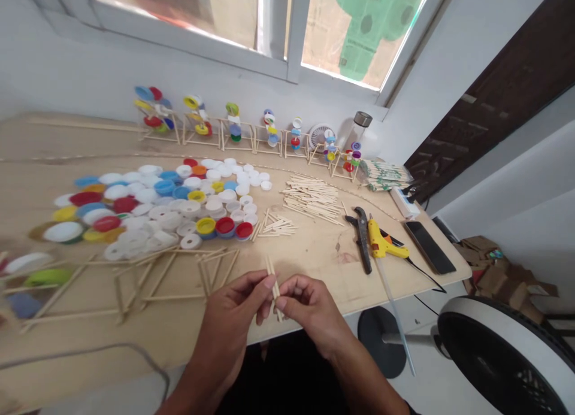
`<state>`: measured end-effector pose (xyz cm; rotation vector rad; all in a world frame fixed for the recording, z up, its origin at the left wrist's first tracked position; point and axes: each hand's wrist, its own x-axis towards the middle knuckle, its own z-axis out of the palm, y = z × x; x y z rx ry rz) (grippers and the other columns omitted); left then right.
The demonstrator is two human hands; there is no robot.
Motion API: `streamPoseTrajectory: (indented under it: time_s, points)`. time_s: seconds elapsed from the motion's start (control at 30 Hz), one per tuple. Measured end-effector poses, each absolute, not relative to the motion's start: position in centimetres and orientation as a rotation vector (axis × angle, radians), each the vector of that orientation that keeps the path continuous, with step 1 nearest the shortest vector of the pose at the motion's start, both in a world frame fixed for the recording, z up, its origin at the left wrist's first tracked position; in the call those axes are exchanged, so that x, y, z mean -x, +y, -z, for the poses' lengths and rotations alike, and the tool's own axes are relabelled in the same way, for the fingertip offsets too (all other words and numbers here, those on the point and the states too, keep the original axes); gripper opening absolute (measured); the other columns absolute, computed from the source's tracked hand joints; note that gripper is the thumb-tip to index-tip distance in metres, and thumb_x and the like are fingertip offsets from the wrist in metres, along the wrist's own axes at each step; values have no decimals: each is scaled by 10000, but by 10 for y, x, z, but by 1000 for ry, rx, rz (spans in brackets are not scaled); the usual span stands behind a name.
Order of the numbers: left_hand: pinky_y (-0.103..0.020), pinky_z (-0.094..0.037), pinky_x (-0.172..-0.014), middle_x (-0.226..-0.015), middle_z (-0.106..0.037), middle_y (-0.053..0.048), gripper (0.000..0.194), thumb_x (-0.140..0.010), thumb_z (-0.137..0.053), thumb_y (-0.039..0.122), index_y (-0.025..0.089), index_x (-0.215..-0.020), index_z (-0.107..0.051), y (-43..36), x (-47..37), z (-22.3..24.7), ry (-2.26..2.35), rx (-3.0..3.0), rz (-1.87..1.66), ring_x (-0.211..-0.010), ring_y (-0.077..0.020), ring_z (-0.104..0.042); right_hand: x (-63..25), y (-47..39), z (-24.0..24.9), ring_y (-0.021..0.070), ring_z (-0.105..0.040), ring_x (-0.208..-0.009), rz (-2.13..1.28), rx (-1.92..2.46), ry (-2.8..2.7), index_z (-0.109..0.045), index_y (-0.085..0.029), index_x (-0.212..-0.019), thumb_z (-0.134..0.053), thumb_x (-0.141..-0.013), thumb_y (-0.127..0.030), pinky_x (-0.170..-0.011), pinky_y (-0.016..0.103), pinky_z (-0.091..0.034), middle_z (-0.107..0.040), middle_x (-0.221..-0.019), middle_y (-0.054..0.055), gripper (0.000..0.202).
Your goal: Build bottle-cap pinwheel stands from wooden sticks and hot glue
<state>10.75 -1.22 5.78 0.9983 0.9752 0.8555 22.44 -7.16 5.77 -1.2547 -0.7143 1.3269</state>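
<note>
Near the table's front edge, my left hand [245, 299] and my right hand [309, 307] come together around a few thin wooden sticks [273, 277]. Both hands pinch the sticks, which lie side by side and point away from me; their exact number is hard to make out. Left of my hands stand triangular stick frames [175, 277]. Beyond the hands lie a pile of short cut sticks [276, 225] and a larger heap of long sticks [312, 196]. A wide spread of coloured and white bottle caps [166, 205] covers the table's left middle.
On the right lie a yellow glue gun [381, 241], dark-handled cutters [362, 238] and a phone [430, 247]. Stick frames carrying bottle caps [233, 124] line the wall. A glass bottle [358, 130] stands behind. A black-and-white fan [507, 355] is beyond the table's right edge.
</note>
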Motion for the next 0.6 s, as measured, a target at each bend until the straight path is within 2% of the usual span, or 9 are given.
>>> streamPoseTrajectory:
  time_s: [0.37,0.6]
  points:
    - [-203,-340,-435,-449,-512,54,243,-593,-767,368,168,-676,-657,-10,-113,-61,991,-933,-849,-430,-72,-420,-229,-71,-58,89,-522,-555,-1372,1243,-709,-600,-177,-706,-798,-632,-516,-594,245,-438,-609,-640,-32,399]
    - [-202,-353,-444,-444,-513,52,215,-616,-752,345,167,-669,-643,-7,-114,-61,981,-910,-826,-436,-72,-423,-234,-72,-55,96,-520,-557,-1361,1272,-759,-627,-167,-724,-687,-762,-492,-586,241,-414,-598,-604,-21,333]
